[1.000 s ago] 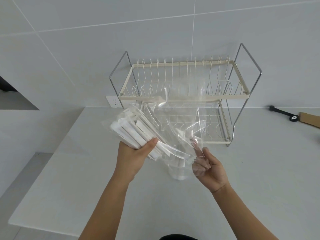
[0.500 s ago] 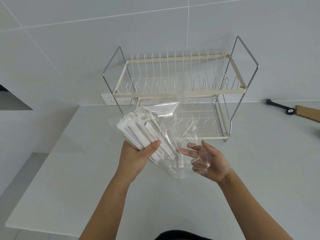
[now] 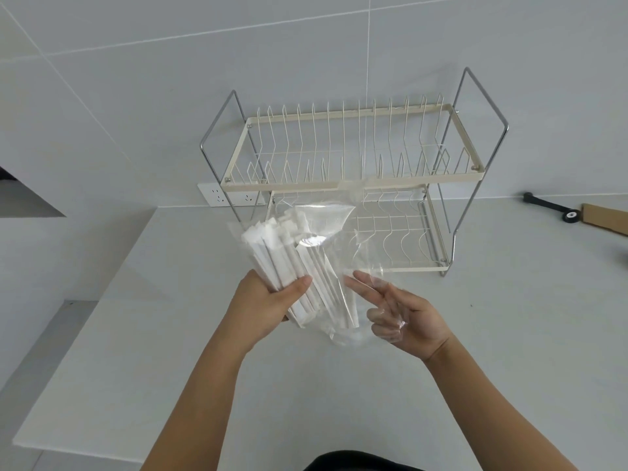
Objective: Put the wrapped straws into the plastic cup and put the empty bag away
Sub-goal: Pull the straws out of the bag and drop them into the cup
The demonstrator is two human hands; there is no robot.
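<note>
My left hand (image 3: 263, 311) grips a bundle of white paper-wrapped straws (image 3: 292, 263) through a clear plastic bag (image 3: 328, 222), above the white counter (image 3: 163, 351). The straws tilt up and to the left, and the bag's loose open end fans out to the right. To the right of the bundle is my right hand (image 3: 411, 322), index and middle fingers stretched toward the straws. Loose film lies over its curled fingers. Below the bag a clear plastic cup (image 3: 346, 336) shows only faintly through the film.
A two-tier cream wire dish rack (image 3: 339, 185) stands against the tiled wall behind the bag. A wall socket (image 3: 217, 196) sits to its left. At the far right lie a black-handled tool (image 3: 543, 205) and a strip of cardboard (image 3: 606, 220). The counter's left edge drops to the floor.
My right hand let go of the bag's pinched end and opened its fingers beside the straws. The bundle in my left hand has turned more upright.
</note>
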